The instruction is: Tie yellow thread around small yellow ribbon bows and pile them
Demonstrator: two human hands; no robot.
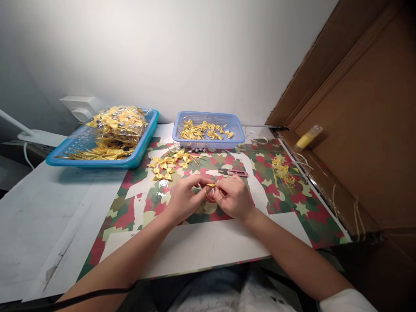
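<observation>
My left hand [190, 195] and my right hand [235, 195] meet above the middle of the table, fingertips pinched together. Between them is a small yellow ribbon bow [211, 185], partly hidden by the fingers, with a thin gold cord curving in a loop below it. Both hands are closed on this bow and its cord; which fingers grip which part is hard to make out. Just beyond the right hand lie pink-handled thread snips [234, 172]. Several loose yellow bows [164, 164] with gold cords are spread beyond the left hand.
A blue basket [139, 158] at the left holds a bag of bows and more corded bows. The lighter blue basket [208, 144] by the wall contains several bows. Yellow thread scraps [282, 171] lie at right, near a yellow thread spool [308, 137] on a cardboard ledge.
</observation>
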